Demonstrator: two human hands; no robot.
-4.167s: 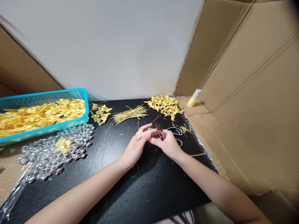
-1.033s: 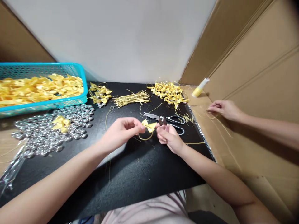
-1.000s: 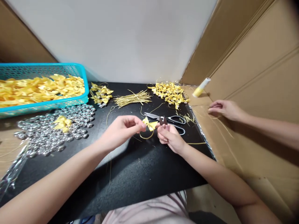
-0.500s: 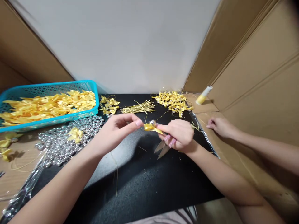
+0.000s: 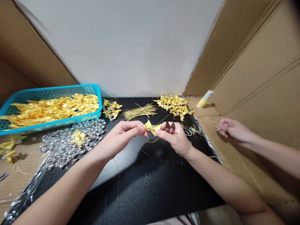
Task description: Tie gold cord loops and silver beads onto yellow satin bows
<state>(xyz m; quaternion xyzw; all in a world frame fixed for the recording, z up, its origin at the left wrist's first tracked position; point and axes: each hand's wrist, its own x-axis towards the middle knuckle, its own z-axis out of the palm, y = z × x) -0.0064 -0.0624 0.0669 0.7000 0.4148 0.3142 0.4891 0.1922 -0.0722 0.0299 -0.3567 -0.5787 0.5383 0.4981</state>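
Observation:
A yellow ribbon bow (image 5: pixel 152 127) is stretched between my two hands above the black tabletop. The fingertips of my left hand (image 5: pixel 127 132) pinch its left side. On the right side, the thumb and fingers of my right hand (image 5: pixel 177 137) press on the bow. Scissors (image 5: pixel 170 126) are also tucked in that hand, dark blade tips near the fingers and pale loop handles partly showing behind it. A thin gold cord curves below the bow. Beyond my hands lies a bundle of gold cords (image 5: pixel 140 111).
Left, a turquoise basket (image 5: pixel 50 120) holds yellow bows, with silver beads (image 5: pixel 63 150) spread before it. Finished-looking bows with beads (image 5: pixel 174 104) lie back right. A white-and-yellow tube (image 5: pixel 205 99) stands on cardboard. Another person's hand (image 5: pixel 234 131) is at the right.
My right hand has turned, so the scissor blades now point up instead of down. The bow has been turned between my fingers. The other person's hand has moved slightly right.

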